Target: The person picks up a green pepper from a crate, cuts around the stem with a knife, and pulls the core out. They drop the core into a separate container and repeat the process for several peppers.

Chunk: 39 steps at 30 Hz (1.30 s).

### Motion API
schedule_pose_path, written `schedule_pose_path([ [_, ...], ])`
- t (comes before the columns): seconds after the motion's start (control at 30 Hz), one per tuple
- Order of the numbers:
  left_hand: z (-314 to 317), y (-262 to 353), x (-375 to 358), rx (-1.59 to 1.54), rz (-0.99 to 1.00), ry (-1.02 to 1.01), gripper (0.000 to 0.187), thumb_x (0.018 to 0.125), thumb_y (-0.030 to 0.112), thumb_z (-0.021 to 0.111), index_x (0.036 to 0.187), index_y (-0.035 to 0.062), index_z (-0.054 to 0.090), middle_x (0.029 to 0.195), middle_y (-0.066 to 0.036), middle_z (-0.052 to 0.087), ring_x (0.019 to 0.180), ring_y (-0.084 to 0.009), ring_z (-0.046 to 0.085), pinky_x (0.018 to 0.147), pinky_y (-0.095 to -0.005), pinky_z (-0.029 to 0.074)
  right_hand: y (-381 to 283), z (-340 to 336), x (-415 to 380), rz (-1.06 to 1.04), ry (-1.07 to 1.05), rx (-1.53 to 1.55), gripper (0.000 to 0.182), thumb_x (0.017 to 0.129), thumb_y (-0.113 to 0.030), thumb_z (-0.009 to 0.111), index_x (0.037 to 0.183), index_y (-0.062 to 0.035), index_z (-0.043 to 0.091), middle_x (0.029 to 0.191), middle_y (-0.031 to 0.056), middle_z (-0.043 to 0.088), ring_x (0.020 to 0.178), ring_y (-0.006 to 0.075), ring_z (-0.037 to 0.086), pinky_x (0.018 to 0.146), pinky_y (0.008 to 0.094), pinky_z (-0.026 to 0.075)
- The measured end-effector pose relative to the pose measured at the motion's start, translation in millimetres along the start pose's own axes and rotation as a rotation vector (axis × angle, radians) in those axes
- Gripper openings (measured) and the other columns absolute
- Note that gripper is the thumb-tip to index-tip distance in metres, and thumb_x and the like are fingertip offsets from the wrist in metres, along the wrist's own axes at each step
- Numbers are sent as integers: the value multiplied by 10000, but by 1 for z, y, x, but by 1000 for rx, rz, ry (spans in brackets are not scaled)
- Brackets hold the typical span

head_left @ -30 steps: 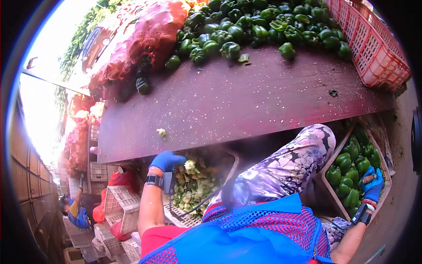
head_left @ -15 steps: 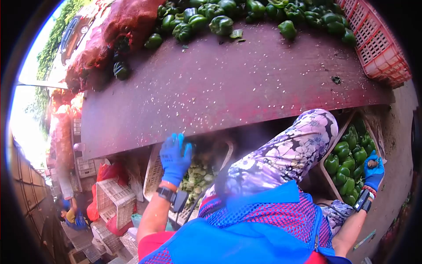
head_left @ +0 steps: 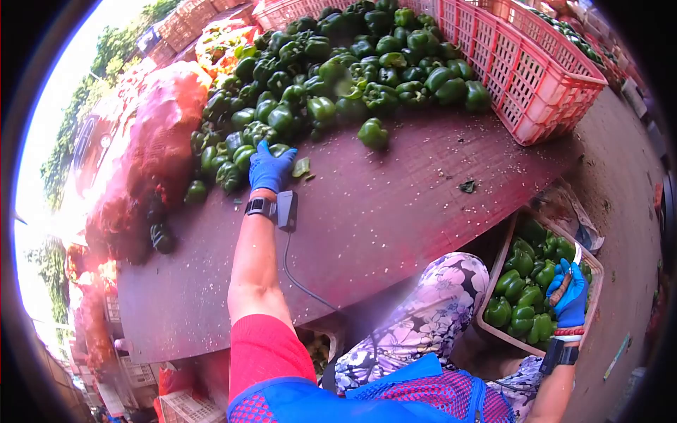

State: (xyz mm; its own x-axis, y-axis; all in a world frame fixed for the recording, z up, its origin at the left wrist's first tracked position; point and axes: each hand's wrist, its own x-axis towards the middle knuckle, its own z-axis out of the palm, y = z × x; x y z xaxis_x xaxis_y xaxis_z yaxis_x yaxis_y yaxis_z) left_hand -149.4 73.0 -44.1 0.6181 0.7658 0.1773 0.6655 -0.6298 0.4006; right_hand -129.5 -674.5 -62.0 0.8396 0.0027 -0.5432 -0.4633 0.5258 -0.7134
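the fingers of our left hand [head_left: 271,171] reach into the near edge of the pile of green peppers [head_left: 321,109], thumb and forefinger apart beside one pepper; we cannot tell whether they have closed on it. the pile lies on the far part of the dark red table [head_left: 395,211], between a red mesh sack [head_left: 159,134] and a pink crate [head_left: 536,84]. a lone pepper [head_left: 372,134] sits just in front of it, and a cut piece [head_left: 302,168] lies near our thumb.

our right hand [head_left: 572,299] has its fingers wrapped around a brown-handled knife [head_left: 562,290], over the right side of a pale crate [head_left: 518,343] holding more peppers [head_left: 522,299]. both our hands wear blue gloves, and a watch [head_left: 261,206] circles our left wrist.
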Motion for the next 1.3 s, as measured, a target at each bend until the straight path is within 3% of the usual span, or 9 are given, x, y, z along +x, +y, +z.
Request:
schedule_pose_path([
  [0.2, 19, 17, 0, 95, -180, 74, 817, 673, 416, 761, 1379, 118, 477, 1318, -290, 484, 1131, -467, 577, 988, -520, 471, -3, -18, -16, -22, 45, 18, 252, 1011, -342, 607, 1075, -101, 645, 934, 35, 681, 636, 75, 565, 492, 227, 454],
  [0.3, 39, -27, -6, -1022, -136, -133, 556, 830, 264, 751, 1298, 121, 487, 1243, -157, 522, 969, -324, 653, 783, -441, 598, 0, -17, -20, -53, -82, -22, 253, 1010, -361, 608, 949, -116, 631, 911, 51, 679, 596, 84, 528, 478, 247, 426],
  [0.43, -18, 95, -117, -1383, 61, -643, 492, 898, 196, 677, 1322, 108, 444, 1256, -92, 507, 1061, -269, 612, 780, -449, 621, 18, 31, -42, -77, -268, -81, 265, 1007, -342, 596, 994, -83, 648, 934, 91, 685, 566, 115, 525, 480, 281, 433],
  [0.53, -13, 180, -190, -1362, 305, -914, 570, 815, 256, 745, 1299, 96, 489, 1281, -78, 517, 1147, -222, 561, 970, -385, 519, 22, 84, -59, 37, -494, -214, 496, 986, -351, 616, 1359, -30, 552, 1070, 148, 705, 609, 123, 589, 542, 259, 485],
  [0.73, -5, 312, -325, -1244, 667, -1309, 729, 850, 230, 745, 1457, 50, 384, 1345, -121, 532, 1227, -194, 519, 1022, -362, 472, 33, 94, -64, 23, -486, -27, 555, 979, -374, 641, 1426, -80, 492, 1088, 81, 692, 728, 119, 632, 664, 269, 527],
  [0.83, 19, 330, -351, -1092, 597, -1251, 683, 895, 218, 714, 1458, 30, 377, 1320, -117, 550, 1193, -194, 548, 1002, -353, 484, 14, 71, -57, -267, -397, -34, 599, 947, -312, 701, 1439, -67, 465, 1184, 57, 654, 973, 129, 658, 864, 288, 543],
  [1.0, 30, 346, -370, -1186, 244, -1928, 641, 933, 199, 695, 1483, 49, 402, 1347, -129, 578, 1169, -273, 640, 912, -454, 593, -7, 41, -76, -325, -402, -321, 647, 923, -279, 731, 1450, -33, 448, 1269, 74, 614, 1139, 158, 600, 990, 319, 495],
  [1.17, 46, 346, -378, -1188, 169, -1922, 650, 903, 165, 686, 1483, 61, 412, 1356, -132, 581, 1166, -290, 641, 871, -461, 610, -4, 22, -77, -514, -369, -577, 671, 902, -226, 696, 1475, -8, 422, 1277, 124, 609, 1140, 243, 605, 982, 377, 491],
  [1.3, 63, 345, -382, -1163, 283, -1684, 580, 905, 140, 679, 1433, 54, 455, 1301, -141, 607, 1118, -276, 660, 796, -415, 635, 5, 3, -74, -856, -15, -1206, 675, 869, -134, 632, 1491, -2, 404, 1259, 211, 603, 1077, 352, 627, 927, 414, 510],
])
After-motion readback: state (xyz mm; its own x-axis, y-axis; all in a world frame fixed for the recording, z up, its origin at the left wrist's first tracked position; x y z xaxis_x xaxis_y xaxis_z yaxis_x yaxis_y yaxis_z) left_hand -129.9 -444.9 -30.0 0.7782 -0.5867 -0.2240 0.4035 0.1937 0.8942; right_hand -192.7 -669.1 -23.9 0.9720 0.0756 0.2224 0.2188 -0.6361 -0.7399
